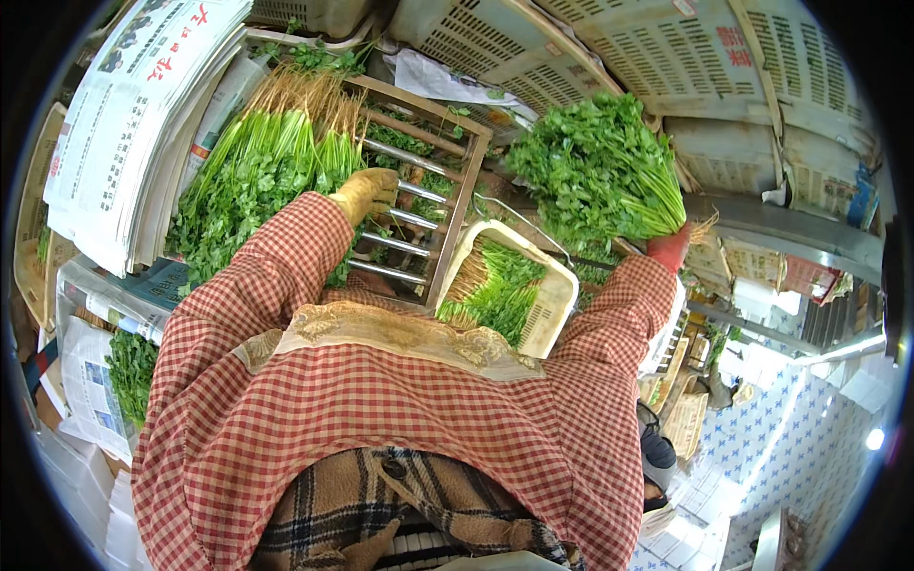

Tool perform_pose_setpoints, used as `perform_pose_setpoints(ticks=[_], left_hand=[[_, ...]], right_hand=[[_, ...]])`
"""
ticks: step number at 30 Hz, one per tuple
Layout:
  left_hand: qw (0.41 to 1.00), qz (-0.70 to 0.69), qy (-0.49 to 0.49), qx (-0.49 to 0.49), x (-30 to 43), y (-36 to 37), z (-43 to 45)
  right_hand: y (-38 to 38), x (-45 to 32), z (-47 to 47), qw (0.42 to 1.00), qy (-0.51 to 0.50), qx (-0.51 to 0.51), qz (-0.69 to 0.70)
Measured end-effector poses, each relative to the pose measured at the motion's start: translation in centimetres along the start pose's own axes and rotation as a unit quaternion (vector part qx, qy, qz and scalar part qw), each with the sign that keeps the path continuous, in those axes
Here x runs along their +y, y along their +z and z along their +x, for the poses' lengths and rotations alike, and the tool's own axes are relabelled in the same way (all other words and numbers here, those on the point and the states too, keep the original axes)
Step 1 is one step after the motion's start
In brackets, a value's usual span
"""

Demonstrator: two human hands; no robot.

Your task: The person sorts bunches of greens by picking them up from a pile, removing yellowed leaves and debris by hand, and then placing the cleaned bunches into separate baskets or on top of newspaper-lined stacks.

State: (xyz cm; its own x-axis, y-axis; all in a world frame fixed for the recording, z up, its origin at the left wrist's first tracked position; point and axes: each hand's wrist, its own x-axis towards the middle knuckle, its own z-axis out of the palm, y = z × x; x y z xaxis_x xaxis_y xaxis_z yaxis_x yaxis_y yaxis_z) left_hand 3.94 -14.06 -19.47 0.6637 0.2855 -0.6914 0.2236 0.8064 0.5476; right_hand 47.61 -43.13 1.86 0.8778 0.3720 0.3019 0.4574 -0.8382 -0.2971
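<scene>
My right hand (669,246), in a red glove, grips a big bunch of leafy herbs (596,168), likely coriander, by its stem ends; thin roots stick out past the fist. My left hand (365,194), in a yellow glove, hovers over or rests by the metal bars of a wooden-framed rack (457,214); whether it touches them I cannot tell, and it appears to hold nothing. Beside it lies a wide pile of rooted herbs (250,171), roots toward the far side. Between my arms, lower down, a cream plastic basket (564,300) with a wire handle holds more rooted greens.
Stacked newspapers (143,128) stand at the left. Below them, more greens (132,371) lie beside printed paper. Slatted plastic crates (493,50) line the far side. A metal beam (807,228) crosses at the right. Part of another person (655,457) shows at lower right.
</scene>
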Motion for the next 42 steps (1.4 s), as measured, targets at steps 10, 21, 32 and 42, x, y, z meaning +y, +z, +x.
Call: perform_pose_setpoints(ticks=[10,21,32,42], left_hand=[[0.923,0.279,0.260,-0.048,8.6,8.2,-5.3],[0.976,0.165,0.135,0.041,11.6,2.0,-7.2],[0.919,0.167,0.289,0.211,13.2,-3.5,-11.4],[0.953,0.140,0.259,0.071,5.7,-5.3,-14.2]], right_hand=[[1.8,-2.9,1.9,0.764,0.192,-0.115,0.605],[1.4,-2.2,0.6,0.963,0.070,0.055,0.252],[10.9,-20.9,-26.6,0.909,-0.239,0.076,0.332],[19.2,-18.8,-35.7,0.893,-0.367,-0.139,0.222]])
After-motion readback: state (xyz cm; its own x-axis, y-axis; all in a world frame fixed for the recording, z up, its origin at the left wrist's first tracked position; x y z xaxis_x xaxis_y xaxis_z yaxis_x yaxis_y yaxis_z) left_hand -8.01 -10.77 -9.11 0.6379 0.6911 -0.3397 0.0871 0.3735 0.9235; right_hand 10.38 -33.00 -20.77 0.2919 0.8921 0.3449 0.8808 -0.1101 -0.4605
